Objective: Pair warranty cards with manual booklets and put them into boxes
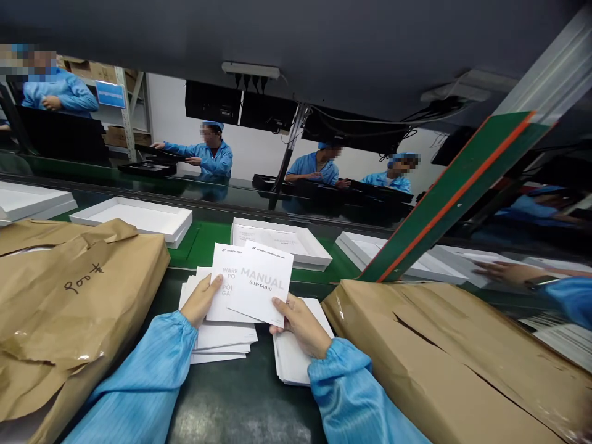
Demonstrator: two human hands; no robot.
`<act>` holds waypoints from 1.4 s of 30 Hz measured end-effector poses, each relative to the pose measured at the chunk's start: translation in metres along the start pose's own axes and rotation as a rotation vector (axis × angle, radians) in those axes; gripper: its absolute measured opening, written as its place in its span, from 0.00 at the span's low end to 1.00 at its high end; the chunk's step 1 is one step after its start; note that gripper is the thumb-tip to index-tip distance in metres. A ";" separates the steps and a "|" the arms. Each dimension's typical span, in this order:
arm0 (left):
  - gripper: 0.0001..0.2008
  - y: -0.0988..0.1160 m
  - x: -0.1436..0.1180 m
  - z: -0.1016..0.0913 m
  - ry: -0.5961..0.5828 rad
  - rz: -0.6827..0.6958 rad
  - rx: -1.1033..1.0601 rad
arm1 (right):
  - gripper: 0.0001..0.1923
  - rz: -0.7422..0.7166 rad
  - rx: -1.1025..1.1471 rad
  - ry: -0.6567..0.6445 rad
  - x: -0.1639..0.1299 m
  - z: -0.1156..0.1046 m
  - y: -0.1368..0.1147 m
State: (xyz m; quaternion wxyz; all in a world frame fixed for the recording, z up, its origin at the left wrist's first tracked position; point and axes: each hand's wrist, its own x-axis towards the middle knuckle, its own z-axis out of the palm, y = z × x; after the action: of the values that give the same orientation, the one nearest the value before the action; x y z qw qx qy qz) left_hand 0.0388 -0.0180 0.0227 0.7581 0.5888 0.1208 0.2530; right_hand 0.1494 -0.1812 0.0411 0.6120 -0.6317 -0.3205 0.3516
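My right hand (301, 325) grips a white booklet printed "MANUAL" (261, 282) by its lower right corner, held tilted above the bench. My left hand (201, 300) holds a second white card (224, 276) with partly hidden lettering, tucked behind the manual. Under my left hand lies a stack of white cards (222, 340). Another stack of white booklets (290, 361) sits under my right wrist. Both arms wear blue sleeves.
Torn brown paper parcels flank me, one on the left (69, 296) and another on the right (444, 351). White open trays (134, 217) (277, 240) ride the green conveyor (203, 243) beyond. A co-worker's hand (504, 271) reaches in at right. Several blue-clad people work across the line.
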 end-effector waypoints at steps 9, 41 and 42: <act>0.24 0.001 -0.002 -0.006 -0.262 -0.026 0.124 | 0.13 -0.058 0.090 -0.008 0.004 -0.001 0.006; 0.23 -0.003 0.000 -0.002 -0.191 0.033 0.013 | 0.12 -0.085 -0.030 -0.010 0.007 0.002 0.010; 0.23 -0.003 0.000 -0.002 -0.189 0.033 0.014 | 0.12 -0.085 -0.031 -0.009 0.007 0.002 0.010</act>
State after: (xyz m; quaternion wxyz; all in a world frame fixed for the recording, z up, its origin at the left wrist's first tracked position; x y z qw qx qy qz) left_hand 0.0382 -0.0170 0.0189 0.7578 0.6172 0.0408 0.2078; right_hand 0.1508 -0.1749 0.0309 0.6152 -0.6253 -0.3551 0.3231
